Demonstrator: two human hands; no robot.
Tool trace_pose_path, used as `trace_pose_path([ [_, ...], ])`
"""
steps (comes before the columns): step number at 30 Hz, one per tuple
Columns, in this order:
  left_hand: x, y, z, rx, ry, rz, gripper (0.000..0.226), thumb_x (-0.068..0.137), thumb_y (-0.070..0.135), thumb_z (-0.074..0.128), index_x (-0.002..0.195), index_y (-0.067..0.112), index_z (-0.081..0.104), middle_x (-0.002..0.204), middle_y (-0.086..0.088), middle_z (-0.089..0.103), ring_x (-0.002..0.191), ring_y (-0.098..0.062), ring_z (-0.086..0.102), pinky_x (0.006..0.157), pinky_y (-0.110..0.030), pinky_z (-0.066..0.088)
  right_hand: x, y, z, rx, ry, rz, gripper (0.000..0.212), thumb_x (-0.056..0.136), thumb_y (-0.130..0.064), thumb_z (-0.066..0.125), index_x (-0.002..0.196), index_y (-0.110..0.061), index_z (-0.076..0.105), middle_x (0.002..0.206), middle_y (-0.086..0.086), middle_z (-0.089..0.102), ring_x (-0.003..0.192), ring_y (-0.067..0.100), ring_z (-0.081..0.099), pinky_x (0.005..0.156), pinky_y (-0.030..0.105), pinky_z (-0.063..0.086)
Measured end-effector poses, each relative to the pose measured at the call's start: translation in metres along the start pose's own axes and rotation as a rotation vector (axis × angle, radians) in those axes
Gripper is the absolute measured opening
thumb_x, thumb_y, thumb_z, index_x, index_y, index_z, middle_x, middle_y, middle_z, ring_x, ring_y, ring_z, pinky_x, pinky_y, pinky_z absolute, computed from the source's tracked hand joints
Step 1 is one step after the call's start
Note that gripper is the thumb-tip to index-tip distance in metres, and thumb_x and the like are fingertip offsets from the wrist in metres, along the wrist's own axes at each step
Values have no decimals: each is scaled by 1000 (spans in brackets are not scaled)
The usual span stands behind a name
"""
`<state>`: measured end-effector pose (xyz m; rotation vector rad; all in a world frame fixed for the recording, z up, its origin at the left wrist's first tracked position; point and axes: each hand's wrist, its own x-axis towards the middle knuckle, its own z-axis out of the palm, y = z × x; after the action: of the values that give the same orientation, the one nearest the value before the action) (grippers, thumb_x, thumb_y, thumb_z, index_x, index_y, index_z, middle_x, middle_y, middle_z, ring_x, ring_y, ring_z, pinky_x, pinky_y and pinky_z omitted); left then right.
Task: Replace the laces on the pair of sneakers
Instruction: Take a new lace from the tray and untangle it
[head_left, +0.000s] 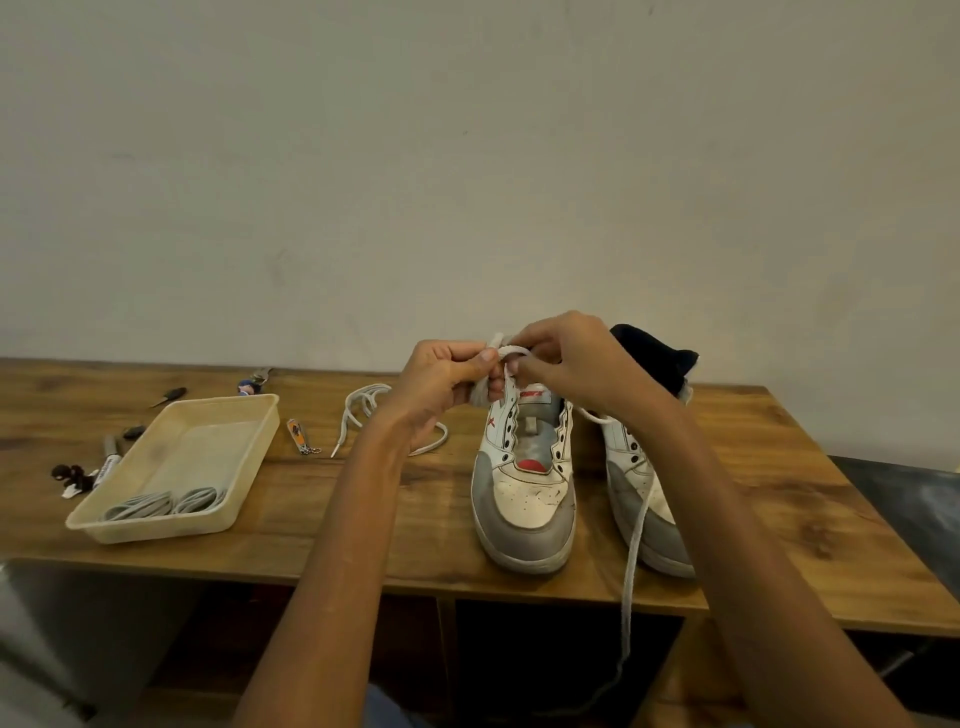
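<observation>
While both hands work above sneakers, beige tray (244, 415) sits left on desk (363, 525), holding two coiled grey lace bundles (161, 504) at near end. Left hand (441, 379) and right hand (566, 364) pinch white lace (511, 353) over left sneaker (524, 493); lace tail hangs past near desk edge. Right sneaker (649, 499) just beside. Loose white lace (363, 410) lies between tray and sneakers.

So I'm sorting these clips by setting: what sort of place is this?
Probably a room at home rather than a shop: a wooden table stands against a bare plastered wall, with household odds and ends like a plastic tray and a nail clipper beside the worn sneakers.
</observation>
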<state>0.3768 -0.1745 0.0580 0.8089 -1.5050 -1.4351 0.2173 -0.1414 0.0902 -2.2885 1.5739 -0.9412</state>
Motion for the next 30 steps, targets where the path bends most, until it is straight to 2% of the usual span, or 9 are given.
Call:
trace_pose_path([
  [3, -1, 1, 1, 6, -7, -22, 18, 92, 6, 51, 96, -2, 67, 70, -4, 66, 64, -12, 64, 64, -22, 55, 2, 7, -1, -181, 212, -99, 22, 93, -10, 54, 105, -10, 72, 92, 8, 74, 86, 24, 67, 79, 36, 51],
  [7, -4, 5, 7, 6, -251, -76, 28, 89, 20, 50, 103, 1, 65, 81, -6, 70, 76, -13, 68, 75, -25, 57, 3, 10, 1, -416, 573, -303, 19, 80, -7, 60, 91, -8, 76, 73, 6, 74, 63, 27, 69, 60, 34, 52],
  [9, -5, 7, 7, -18, -348, -82, 32, 85, 23, 50, 105, 2, 64, 82, -5, 71, 78, -13, 68, 77, -26, 57, 2, 11, 6, -396, 621, -275, 20, 81, -10, 59, 90, -9, 76, 72, 5, 73, 62, 27, 68, 58, 35, 53],
  [13, -7, 9, 2, -123, -376, -8, 33, 85, 21, 48, 105, 0, 63, 78, -2, 69, 73, -11, 66, 71, -22, 56, 1, 14, 18, -288, 430, -62, 23, 94, -18, 52, 102, -12, 73, 83, 8, 73, 76, 28, 66, 65, 34, 47],
  [17, -6, 8, -4, -261, -244, 46, 31, 81, 21, 51, 97, 2, 69, 74, -1, 67, 68, -10, 65, 66, -20, 56, 5, 15, 32, -142, 181, 19, 22, 93, -12, 52, 86, 2, 67, 70, 15, 64, 67, 31, 57, 62, 40, 46],
  [19, -3, 7, -4, -328, -133, 85, 32, 81, 22, 52, 100, 0, 65, 72, 0, 66, 68, -9, 65, 68, -20, 56, 6, 11, 36, -48, 26, 36, 22, 92, -8, 52, 80, 4, 67, 72, 17, 68, 68, 32, 64, 68, 45, 53],
  [24, 6, 0, -7, -281, 248, 218, 18, 93, 11, 51, 98, 1, 65, 76, -2, 71, 75, -14, 69, 75, -24, 57, -5, -14, 23, 327, -568, 169, 24, 98, -16, 47, 79, -9, 61, 66, 5, 64, 62, 17, 65, 68, 25, 53],
  [27, 5, -7, -7, -46, 280, 251, 13, 90, 10, 56, 88, 9, 69, 79, -1, 71, 78, -16, 68, 79, -32, 56, -9, -22, 5, 537, -508, 179, 30, 100, -21, 41, 84, -5, 60, 62, 4, 59, 57, 14, 62, 56, 19, 47],
  [30, 6, -10, -3, 161, 127, 267, 15, 90, 12, 57, 83, 8, 69, 78, -13, 65, 80, -24, 57, 79, -45, 47, -8, -20, -7, 725, -305, 255, 30, 99, -27, 44, 81, -9, 60, 55, -3, 56, 54, 11, 59, 60, 21, 50],
])
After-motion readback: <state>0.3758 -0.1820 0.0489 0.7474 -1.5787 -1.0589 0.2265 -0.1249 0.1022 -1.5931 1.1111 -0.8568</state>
